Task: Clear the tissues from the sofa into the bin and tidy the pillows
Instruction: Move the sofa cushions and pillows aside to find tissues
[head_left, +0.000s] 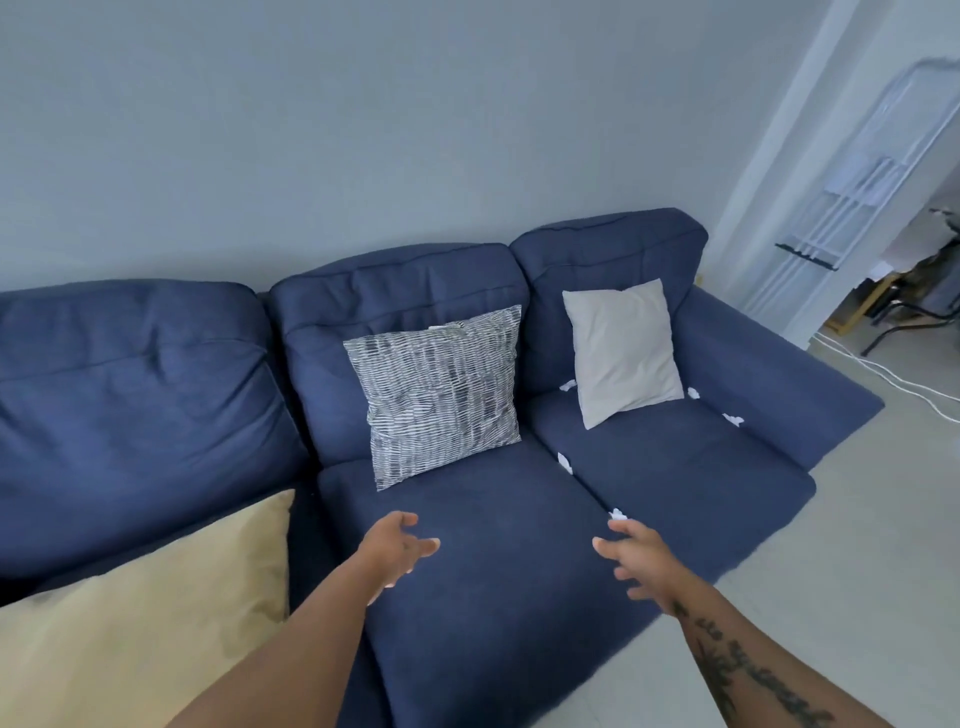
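Tissues — small crumpled white scraps — are scattered over the right end of the blue sofa (675, 483). One tissue (618, 514) is lodged at the front of the seam between the two seat cushions, another (564, 461) further back in the same seam; one (568, 385) lies at the left of the plain grey pillow (623, 353), one (693, 393) at its right, and one (733, 419) against the armrest. They are judged to be very light, soft and easily crushed, best pinched by whatever crest stands proud of the fabric. Those tucked in seams may need to be teased out.

The right hand (641, 558) is held open with fingers spread, just short of the nearest tissue and holding nothing. The left hand (397, 543) is likewise open and empty above the middle seat.

The patterned pillow (441, 395) leans against the middle backrest, and a tan pillow (156, 613) lies at the left. No bin is in view — it must be found elsewhere. The grey pillow may hide part of the tissues beside it.
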